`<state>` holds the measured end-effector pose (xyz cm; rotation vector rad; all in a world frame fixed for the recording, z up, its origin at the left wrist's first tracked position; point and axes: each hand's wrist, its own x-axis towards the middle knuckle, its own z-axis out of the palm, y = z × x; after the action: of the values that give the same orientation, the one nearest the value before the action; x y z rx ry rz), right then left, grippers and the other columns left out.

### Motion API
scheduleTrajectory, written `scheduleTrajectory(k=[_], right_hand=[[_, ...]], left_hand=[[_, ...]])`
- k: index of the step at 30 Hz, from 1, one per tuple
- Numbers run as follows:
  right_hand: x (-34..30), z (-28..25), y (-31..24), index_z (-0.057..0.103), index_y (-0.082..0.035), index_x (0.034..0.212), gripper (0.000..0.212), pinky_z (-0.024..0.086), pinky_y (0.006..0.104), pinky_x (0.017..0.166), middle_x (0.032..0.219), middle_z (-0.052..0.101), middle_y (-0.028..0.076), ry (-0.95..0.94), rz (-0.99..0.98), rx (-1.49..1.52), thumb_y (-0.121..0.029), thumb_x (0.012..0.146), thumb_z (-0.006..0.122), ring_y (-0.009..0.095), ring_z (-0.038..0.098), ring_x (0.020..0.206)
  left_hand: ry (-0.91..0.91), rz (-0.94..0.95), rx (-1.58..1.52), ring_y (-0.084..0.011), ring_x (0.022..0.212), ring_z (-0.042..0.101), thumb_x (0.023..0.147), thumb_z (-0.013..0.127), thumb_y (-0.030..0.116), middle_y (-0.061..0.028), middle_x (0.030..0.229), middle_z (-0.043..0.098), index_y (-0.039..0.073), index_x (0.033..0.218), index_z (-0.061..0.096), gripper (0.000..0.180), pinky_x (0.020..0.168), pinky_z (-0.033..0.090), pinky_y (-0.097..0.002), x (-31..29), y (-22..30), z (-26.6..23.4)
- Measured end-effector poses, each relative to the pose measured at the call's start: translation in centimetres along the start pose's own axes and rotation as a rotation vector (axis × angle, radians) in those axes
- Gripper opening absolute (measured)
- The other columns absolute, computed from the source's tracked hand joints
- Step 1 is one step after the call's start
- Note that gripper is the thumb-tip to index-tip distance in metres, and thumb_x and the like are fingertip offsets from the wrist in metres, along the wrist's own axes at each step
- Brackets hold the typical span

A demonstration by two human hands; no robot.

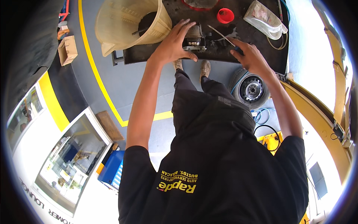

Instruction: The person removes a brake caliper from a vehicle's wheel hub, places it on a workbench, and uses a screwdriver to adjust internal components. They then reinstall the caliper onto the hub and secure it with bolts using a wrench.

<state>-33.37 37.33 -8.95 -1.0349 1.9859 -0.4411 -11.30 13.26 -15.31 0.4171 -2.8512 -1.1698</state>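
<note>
My left hand is open, its fingers stretched forward and its thumb apart. It hovers beside a cylindrical metal car part with a flanged base; whether it touches the part I cannot tell. The part sits near the front edge of the dark workbench. In my right hand is a screwdriver with a long thin shaft and a dark blue handle, mostly covered by my fingers. Its tip points forward and left, apart from the metal part.
A large translucent measuring jug tilts at the bench's left, something dark inside. Farther back are a red cup and a clear plastic container. A wheel lies on the floor below the bench, near blue hose.
</note>
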Motion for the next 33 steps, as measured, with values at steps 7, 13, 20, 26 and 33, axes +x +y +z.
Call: scheduleTrajectory(k=[7, 13, 20, 26, 33], right_hand=[[-3.5, 1.6, 1.5, 0.059, -0.015, 0.150, 0.048, 0.055, 0.0539, 0.093, 0.118, 0.075, 0.023, 0.114, -0.236, -0.149, -0.016, 0.103, 0.064, 0.046, 0.069, 0.112], [-4.1, 1.3, -1.6, 0.061, -0.015, 0.148, 0.046, 0.056, 0.0523, 0.094, 0.121, 0.075, 0.020, 0.073, -0.240, -0.210, -0.013, 0.102, 0.063, 0.043, 0.070, 0.111], [-3.8, 2.9, -2.8, 0.067, -0.014, 0.140, 0.042, 0.058, 0.0545, 0.080, 0.105, 0.077, 0.019, 0.091, -0.311, -0.272, -0.015, 0.099, 0.060, 0.042, 0.073, 0.095], [-3.5, 2.9, -4.5, 0.072, -0.014, 0.134, 0.038, 0.058, 0.0543, 0.074, 0.090, 0.077, 0.019, 0.035, -0.252, -0.271, -0.014, 0.098, 0.062, 0.043, 0.073, 0.084], [-2.7, 2.9, -4.3, 0.076, -0.018, 0.132, 0.042, 0.058, 0.0505, 0.069, 0.094, 0.076, 0.015, 0.187, -0.338, -0.442, -0.008, 0.093, 0.064, 0.040, 0.075, 0.084]], left_hand=[[-0.303, -0.057, 0.216, -0.0408, 0.156, 0.037, 0.072, 0.096, 0.041, -0.0145, 0.175, 0.028, 0.027, 0.174, 0.010, 0.134, 0.127, 0.041, -0.0508, 0.6, -3.3, -1.7], [-0.266, -0.098, 0.274, -0.0440, 0.152, 0.043, 0.086, 0.088, 0.038, -0.0191, 0.175, 0.028, 0.024, 0.175, 0.008, 0.120, 0.123, 0.045, -0.0522, -0.1, -3.1, -0.6], [-0.323, -0.019, 0.391, -0.0453, 0.148, 0.048, 0.091, 0.084, 0.041, -0.0230, 0.176, 0.026, 0.008, 0.173, 0.009, 0.116, 0.123, 0.045, -0.0494, -0.2, -3.0, -0.9], [-0.279, 0.096, 0.510, -0.0456, 0.109, 0.072, 0.086, 0.083, 0.042, -0.0299, 0.163, 0.045, -0.005, 0.168, 0.019, 0.115, 0.100, 0.061, -0.0457, 0.5, -3.6, -0.8], [-0.224, 0.124, 0.541, -0.0435, 0.101, 0.077, 0.083, 0.084, 0.043, -0.0317, 0.159, 0.049, -0.009, 0.166, 0.023, 0.115, 0.094, 0.065, -0.0438, 0.3, -3.5, -0.5]])
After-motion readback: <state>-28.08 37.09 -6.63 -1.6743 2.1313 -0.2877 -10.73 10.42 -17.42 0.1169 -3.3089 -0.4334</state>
